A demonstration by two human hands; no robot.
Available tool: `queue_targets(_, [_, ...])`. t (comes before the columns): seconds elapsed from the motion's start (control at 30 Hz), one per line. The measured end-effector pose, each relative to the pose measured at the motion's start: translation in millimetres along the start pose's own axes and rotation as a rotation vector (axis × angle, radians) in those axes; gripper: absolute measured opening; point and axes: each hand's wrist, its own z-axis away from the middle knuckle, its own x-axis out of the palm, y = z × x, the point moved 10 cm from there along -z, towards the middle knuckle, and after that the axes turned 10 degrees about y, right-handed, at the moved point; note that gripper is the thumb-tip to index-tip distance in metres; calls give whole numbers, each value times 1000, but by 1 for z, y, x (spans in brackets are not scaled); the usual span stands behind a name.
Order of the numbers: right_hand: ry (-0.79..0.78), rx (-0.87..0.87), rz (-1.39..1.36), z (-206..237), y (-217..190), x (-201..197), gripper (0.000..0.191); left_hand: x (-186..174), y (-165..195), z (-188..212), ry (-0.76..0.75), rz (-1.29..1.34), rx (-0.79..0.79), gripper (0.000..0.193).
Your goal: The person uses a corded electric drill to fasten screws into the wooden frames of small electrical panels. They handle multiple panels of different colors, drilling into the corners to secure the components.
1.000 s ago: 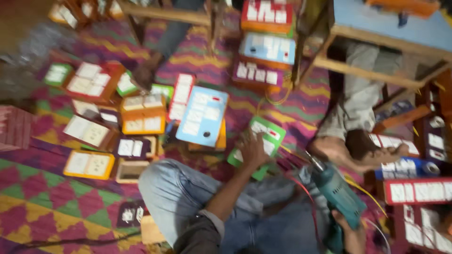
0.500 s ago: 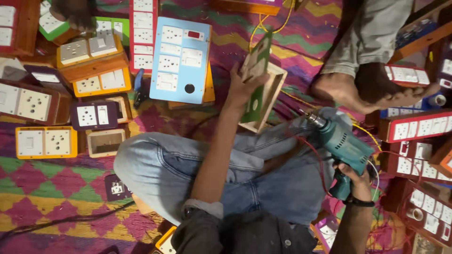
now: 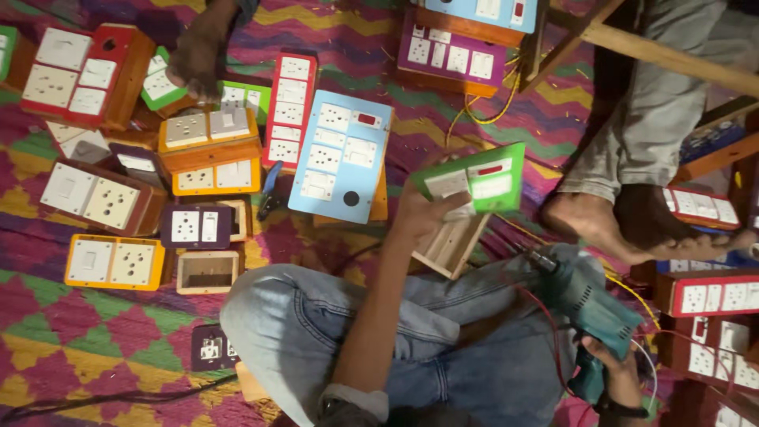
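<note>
One green board point(image 3: 473, 179) sits in our left hand point(image 3: 417, 212), tilted over its open box point(image 3: 451, 241). Our right hand point(image 3: 613, 368) grips the drill point(image 3: 589, 304), tip apart from the board; screwing looks undone.

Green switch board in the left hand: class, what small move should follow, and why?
Probably lower the green switch board flat onto its wooden box; the left hand holds it tilted and lifted, while the right hand grips the teal drill aimed towards it.

Lighting is dim, warm and uneven. Deep shadows fill the corners. Mild softness blurs detail throughout; no strong glare appears on any surface.
</note>
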Motion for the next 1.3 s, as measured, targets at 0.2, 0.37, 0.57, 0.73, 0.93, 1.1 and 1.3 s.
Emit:
queue_targets(0.2, [-29, 8, 18, -21, -10, 14, 40, -20, -4, -2, 91, -306, 21, 58])
queue_targets(0.37, [-45, -15, 0, -30, -27, 23, 41, -8, 45, 6, -37, -796, 148, 77])
queue_targets(0.57, [-37, 10, -41, -19, -10, 17, 41, 15, 45, 2, -469, -419, -38, 92])
queue_targets(0.73, [-18, 19, -93, -18, 5, 15, 42, 37, 1, -46, -680, -606, -166, 71])
queue_targets(0.93, [0, 28, -209, -12, -8, 13, 43, 65, 13, -59, -673, -1174, 53, 63])
queue_targets(1.1, [-31, -10, -417, 10, -81, 10, 43, 80, 19, -46, -717, -1009, 44, 58])
queue_targets(1.3, [-85, -134, -840, 24, -201, 16, 44, 86, 14, -46, -738, -1068, -29, 55])
